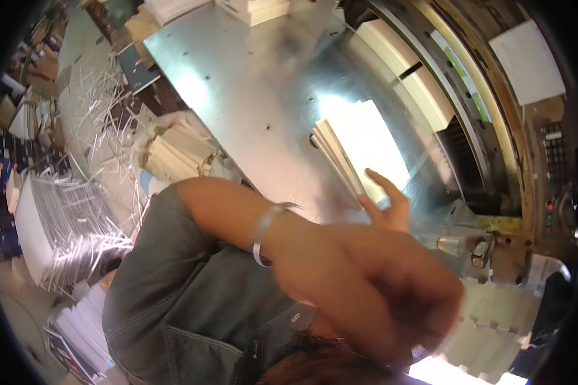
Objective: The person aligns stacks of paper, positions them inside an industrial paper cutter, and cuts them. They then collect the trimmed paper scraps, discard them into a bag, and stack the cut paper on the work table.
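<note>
My left arm, with a silver bracelet on the wrist, bends across the view. My left hand is very near the camera and blurred; its fingers look curled around a dark hollow, and whether they hold anything is hidden. Behind it, my right hand shows a stretched index finger and a thumb set apart. The index finger rests on the near end of a white-topped stack of books, the thumb by its near left corner. The stack lies on a shiny metal table. The rest of my right hand is hidden.
Paper stacks lie at the table's far edge. White blocks sit in the machine frame at right. A clear cup stands nearby. Paper strips litter the left floor, with a paper bundle and a white stack.
</note>
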`<state>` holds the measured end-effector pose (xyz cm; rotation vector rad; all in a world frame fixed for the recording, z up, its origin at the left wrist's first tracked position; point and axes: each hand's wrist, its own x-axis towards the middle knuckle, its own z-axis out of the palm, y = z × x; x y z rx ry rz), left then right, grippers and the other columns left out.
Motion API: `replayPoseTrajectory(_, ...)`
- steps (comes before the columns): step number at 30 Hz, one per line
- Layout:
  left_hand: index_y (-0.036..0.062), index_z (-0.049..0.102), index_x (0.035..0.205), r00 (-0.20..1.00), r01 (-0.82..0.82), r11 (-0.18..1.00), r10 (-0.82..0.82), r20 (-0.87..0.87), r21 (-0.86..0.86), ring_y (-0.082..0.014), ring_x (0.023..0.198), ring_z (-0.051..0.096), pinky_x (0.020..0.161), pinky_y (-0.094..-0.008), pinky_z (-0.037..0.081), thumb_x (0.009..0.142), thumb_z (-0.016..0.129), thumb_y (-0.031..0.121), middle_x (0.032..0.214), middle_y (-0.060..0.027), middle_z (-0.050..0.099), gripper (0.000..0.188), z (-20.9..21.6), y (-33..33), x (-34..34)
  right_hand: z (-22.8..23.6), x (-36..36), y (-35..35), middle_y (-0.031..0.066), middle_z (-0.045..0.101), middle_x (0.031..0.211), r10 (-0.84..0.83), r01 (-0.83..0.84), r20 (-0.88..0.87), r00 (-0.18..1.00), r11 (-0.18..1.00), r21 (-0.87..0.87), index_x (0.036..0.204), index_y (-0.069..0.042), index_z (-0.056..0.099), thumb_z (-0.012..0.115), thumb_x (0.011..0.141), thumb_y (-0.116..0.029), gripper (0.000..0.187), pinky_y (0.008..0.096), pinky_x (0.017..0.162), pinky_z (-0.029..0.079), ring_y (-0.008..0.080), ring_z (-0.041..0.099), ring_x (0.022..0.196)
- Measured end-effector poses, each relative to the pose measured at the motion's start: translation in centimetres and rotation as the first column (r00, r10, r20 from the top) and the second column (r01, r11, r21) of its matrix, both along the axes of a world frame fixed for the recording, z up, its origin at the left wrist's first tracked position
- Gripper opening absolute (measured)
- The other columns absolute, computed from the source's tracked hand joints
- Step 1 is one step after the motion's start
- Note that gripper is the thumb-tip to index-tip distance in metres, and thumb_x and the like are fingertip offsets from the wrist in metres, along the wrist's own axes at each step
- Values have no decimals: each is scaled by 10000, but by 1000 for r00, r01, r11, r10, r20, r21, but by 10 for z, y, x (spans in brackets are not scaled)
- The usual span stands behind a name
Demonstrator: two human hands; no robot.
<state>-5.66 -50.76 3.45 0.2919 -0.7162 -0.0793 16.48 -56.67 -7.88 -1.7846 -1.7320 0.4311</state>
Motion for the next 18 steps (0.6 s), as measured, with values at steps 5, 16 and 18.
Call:
replayPoseTrajectory(5,82,658,1116,87,-994,51,896,436,96,-201,806,592,686,-330,463,928,669,139,993,-55,646,197,-27,35,-49,125,13,-39,174,673,1224,556,-375,-233,798,761,529,1318,-16,620,680,853,-559,717,512,974,491,355,630,1140)
replayPoseTrajectory(16,73,618,1183,-360,-852,-521,512,780,-52,-208,908,563,768,-336,436,946,642,155,1079,-68,620,252,34,28,-104,201,4,-94,126,606,1293,837,-615,12,547,392,684,1416,-84,545,635,860,-699,834,513,987,456,329,566,1198)
replayPoseTrajectory(18,71,611,1195,-370,-842,-536,487,791,-63,-209,927,558,783,-338,432,949,637,158,1095,-71,615,262,39,27,-107,202,5,-100,130,596,1304,837,-607,24,547,377,700,1422,-80,536,631,866,-689,830,512,995,448,330,557,1208)
